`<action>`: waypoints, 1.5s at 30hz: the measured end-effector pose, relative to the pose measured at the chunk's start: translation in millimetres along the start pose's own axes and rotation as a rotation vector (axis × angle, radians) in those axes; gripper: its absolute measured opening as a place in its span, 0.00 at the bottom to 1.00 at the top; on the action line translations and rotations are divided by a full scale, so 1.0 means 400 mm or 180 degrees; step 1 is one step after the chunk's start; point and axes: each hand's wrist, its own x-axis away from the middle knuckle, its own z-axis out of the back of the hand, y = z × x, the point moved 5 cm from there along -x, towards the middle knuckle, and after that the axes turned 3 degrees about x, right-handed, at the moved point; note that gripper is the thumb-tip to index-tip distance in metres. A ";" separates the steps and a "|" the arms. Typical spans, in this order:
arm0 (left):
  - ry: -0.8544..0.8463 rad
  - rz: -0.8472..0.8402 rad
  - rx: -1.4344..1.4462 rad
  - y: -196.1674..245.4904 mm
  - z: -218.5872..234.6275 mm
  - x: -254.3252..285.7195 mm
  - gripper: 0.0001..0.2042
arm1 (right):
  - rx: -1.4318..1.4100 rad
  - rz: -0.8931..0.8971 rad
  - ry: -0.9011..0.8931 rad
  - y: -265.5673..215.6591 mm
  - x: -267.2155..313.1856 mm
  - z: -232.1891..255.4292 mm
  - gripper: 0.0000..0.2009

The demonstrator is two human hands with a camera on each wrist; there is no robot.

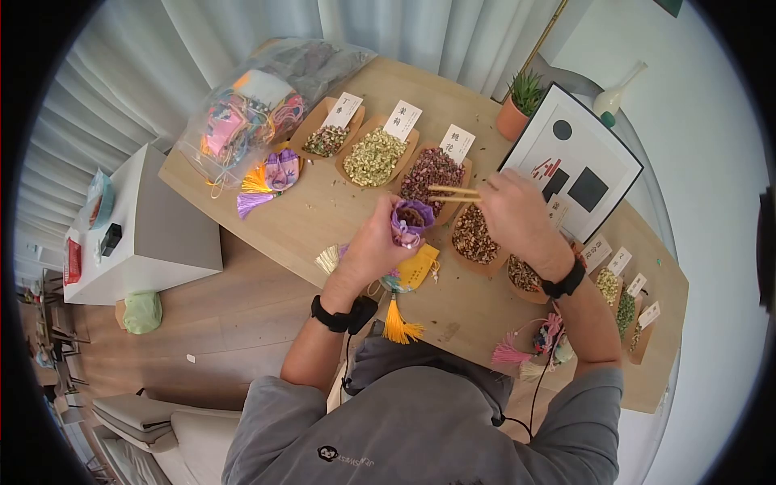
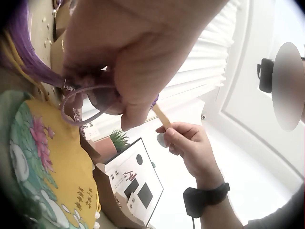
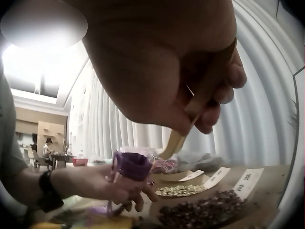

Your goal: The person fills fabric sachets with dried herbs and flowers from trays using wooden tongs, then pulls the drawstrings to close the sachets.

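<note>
On the wearer's side of the tray of dark pink buds (image 1: pixel 433 175), the left hand (image 1: pixel 375 244) grips a purple pouch (image 1: pixel 411 217), its mouth open with dark contents showing; the right hand (image 1: pixel 517 212), to the tray's right, is closed round wooden tongs (image 1: pixel 455 194), whose tips reach over its near part. Pale green buds (image 1: pixel 374 158) lie left of that tray, a potted plant (image 1: pixel 517 107) beyond it to the right

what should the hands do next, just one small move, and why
Probably dip the pale wooden tongs into the dried dark-pink buds: the tips look parted with nothing visible between them, the buds lie close by, and the left hand holds the small purple fabric pouch mouth open.
</note>
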 end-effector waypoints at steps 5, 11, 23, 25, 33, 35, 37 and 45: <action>-0.0331 0.0142 -0.0336 0.002 -0.012 0.005 0.34 | 0.0158 0.0450 -0.0327 -0.023 0.022 -0.131 0.05; -0.0284 -0.0134 -0.0355 -0.008 -0.012 0.000 0.34 | 0.0332 0.0211 -0.0250 0.004 0.003 -0.182 0.06; -0.0160 -0.0340 -0.0229 -0.020 -0.022 -0.003 0.32 | -0.0205 -0.0618 -0.0822 0.063 -0.020 -0.251 0.06; -0.0170 -0.0259 -0.0221 -0.018 -0.022 -0.001 0.32 | -0.0251 -0.0628 -0.0825 0.067 -0.024 -0.250 0.07; 0.0107 -0.0235 0.0019 -0.010 -0.007 -0.001 0.33 | -0.0436 -0.0573 -0.0678 0.059 -0.018 -0.178 0.08; 0.0229 -0.0181 -0.0050 0.000 -0.001 -0.003 0.33 | -0.0439 -0.0527 -0.0402 0.049 -0.019 -0.125 0.06; 0.0230 -0.0203 0.0049 -0.011 -0.007 -0.010 0.33 | -0.0393 -0.0431 -0.0320 0.041 -0.021 -0.079 0.06; 0.0276 -0.0015 -0.0105 -0.018 -0.017 -0.021 0.32 | -0.0113 0.0261 0.0068 -0.033 -0.021 0.087 0.05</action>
